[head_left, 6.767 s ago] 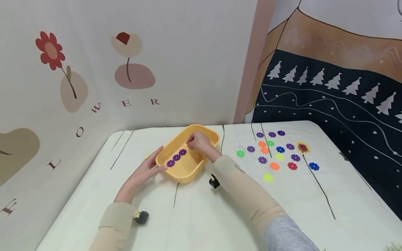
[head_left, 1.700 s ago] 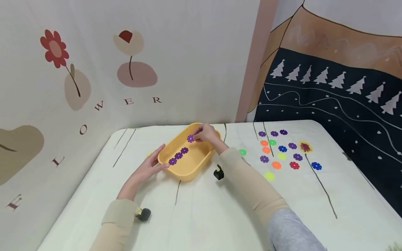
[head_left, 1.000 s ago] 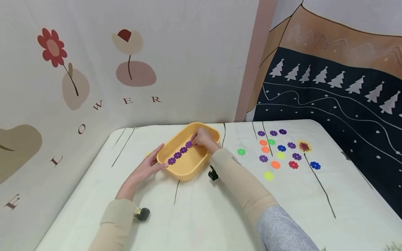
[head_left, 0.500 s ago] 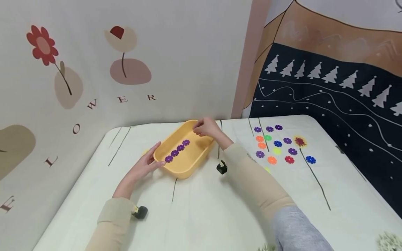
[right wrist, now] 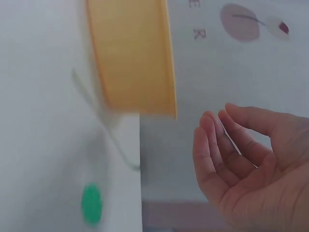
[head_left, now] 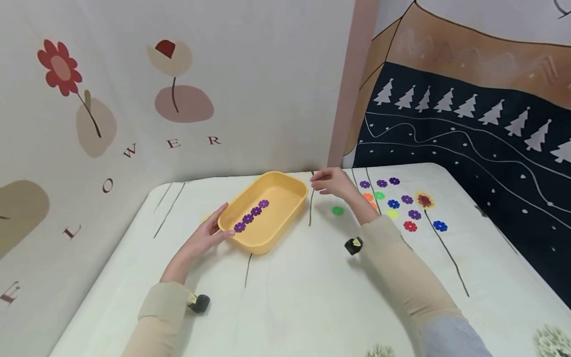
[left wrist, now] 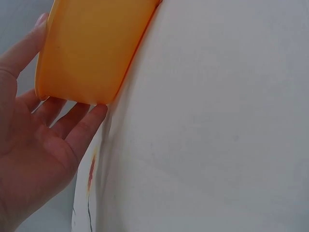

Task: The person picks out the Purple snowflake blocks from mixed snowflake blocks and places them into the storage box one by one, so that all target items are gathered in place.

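**Left steadies tray, right free**

Our left hand [head_left: 200, 241] has straight fingers [left wrist: 82, 126] pressed on the yellow tray [head_left: 263, 214] corner, bracing it on the desk [head_left: 303, 297]; right hand [head_left: 331, 181] loosely curled, holding nothing, between tray and coloured flower discs [head_left: 392, 204]; four purple discs [head_left: 251, 215] line the tray.

Open tabletop [head_left: 294, 297] at 6 o'clock of yellow tray [head_left: 292, 210]. Blocked at 12 by wall [head_left: 250, 99]; at 9 by left hand [head_left: 202, 238]; at 3, green disc [head_left: 337, 210], scattered discs [head_left: 401, 203].
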Action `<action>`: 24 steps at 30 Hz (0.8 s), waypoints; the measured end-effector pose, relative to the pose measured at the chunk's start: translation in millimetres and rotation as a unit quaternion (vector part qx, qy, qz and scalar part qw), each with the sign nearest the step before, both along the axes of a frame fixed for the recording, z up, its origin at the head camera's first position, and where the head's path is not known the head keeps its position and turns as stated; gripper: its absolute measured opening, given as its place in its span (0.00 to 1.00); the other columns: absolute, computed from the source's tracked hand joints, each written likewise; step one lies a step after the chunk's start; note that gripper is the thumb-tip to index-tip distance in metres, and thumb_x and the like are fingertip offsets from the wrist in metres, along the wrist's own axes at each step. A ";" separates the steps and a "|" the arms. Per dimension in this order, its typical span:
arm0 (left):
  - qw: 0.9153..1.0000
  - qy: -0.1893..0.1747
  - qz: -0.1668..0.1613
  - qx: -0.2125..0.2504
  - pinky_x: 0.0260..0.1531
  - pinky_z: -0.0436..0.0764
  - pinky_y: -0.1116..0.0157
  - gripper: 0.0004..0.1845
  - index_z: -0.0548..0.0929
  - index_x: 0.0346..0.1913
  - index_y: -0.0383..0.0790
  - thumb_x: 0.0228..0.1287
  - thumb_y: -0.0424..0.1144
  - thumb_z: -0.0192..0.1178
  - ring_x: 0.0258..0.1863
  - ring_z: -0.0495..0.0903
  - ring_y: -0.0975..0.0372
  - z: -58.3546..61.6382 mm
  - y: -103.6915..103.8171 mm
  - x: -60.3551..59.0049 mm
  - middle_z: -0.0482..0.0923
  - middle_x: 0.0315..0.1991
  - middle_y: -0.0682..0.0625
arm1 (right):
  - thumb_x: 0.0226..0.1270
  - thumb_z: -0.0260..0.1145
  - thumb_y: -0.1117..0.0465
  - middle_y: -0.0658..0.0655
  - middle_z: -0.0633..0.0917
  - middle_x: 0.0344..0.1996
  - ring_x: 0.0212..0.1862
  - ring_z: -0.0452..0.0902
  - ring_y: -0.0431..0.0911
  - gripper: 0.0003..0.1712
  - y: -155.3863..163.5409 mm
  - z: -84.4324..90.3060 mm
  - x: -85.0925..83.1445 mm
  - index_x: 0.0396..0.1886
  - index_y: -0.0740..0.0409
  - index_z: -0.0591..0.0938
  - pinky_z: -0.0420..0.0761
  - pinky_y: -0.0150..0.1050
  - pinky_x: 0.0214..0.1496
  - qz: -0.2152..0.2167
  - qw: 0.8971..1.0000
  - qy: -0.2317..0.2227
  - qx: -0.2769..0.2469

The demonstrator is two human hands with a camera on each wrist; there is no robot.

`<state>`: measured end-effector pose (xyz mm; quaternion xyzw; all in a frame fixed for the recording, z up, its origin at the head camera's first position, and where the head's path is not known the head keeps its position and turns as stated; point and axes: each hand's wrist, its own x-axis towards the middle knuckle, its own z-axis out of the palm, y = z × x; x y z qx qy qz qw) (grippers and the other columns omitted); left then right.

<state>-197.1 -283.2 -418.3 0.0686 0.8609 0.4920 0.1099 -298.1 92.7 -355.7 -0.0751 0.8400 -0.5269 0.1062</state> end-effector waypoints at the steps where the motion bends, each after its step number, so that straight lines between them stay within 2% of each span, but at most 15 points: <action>1: 1.000 0.000 -0.001 0.000 0.74 0.61 0.43 0.47 0.43 0.81 0.53 0.70 0.43 0.62 0.78 0.52 0.41 -0.4 0.2 -0.2 0.44 0.81 0.40 | 0.70 0.65 0.63 0.67 0.85 0.52 0.51 0.85 0.55 0.16 8.2 -2.0 2.6 0.54 0.66 0.82 0.87 0.44 0.56 -0.003 1.000 -0.001 0.001; 7: 1.000 0.006 -0.002 0.000 0.73 0.62 0.44 0.46 0.43 0.81 0.52 0.70 0.43 0.62 0.78 0.53 0.41 -0.7 1.8 0.7 0.45 0.81 0.40 | 0.74 0.61 0.61 0.68 0.83 0.56 0.55 0.83 0.55 0.19 56.2 -20.9 18.0 0.59 0.66 0.79 0.86 0.41 0.58 -0.026 0.999 -0.024 0.028; 11: 1.000 0.004 -0.002 0.000 0.73 0.62 0.44 0.47 0.43 0.81 0.52 0.70 0.43 0.62 0.77 0.54 0.40 -0.4 1.8 2.2 0.45 0.81 0.38 | 0.73 0.62 0.61 0.67 0.82 0.57 0.54 0.82 0.52 0.20 84.0 -34.2 27.3 0.60 0.65 0.78 0.85 0.41 0.59 -0.033 0.997 -0.040 0.054; 15: 1.000 0.003 -0.001 0.000 0.73 0.63 0.44 0.47 0.43 0.81 0.53 0.70 0.43 0.62 0.77 0.55 0.40 -1.0 1.9 2.8 0.45 0.81 0.38 | 0.72 0.64 0.59 0.66 0.82 0.56 0.50 0.81 0.49 0.20 106.8 -42.6 35.2 0.59 0.63 0.79 0.85 0.42 0.58 -0.026 0.994 -0.048 0.094; 19: 1.000 -0.001 0.004 0.003 0.74 0.62 0.44 0.46 0.44 0.81 0.55 0.70 0.44 0.62 0.78 0.53 0.41 -1.5 2.5 2.8 0.45 0.81 0.40 | 0.71 0.65 0.57 0.63 0.81 0.57 0.50 0.78 0.49 0.19 123.7 -46.8 38.3 0.58 0.58 0.80 0.83 0.39 0.55 -0.023 0.988 -0.075 0.132; 24: 1.000 -0.005 0.010 0.003 0.74 0.61 0.43 0.46 0.44 0.81 0.57 0.70 0.44 0.62 0.79 0.52 0.42 -0.7 1.7 3.9 0.44 0.82 0.42 | 0.67 0.67 0.64 0.64 0.82 0.54 0.49 0.74 0.52 0.19 135.5 -50.4 36.3 0.57 0.63 0.81 0.80 0.36 0.51 0.021 0.983 -0.068 0.171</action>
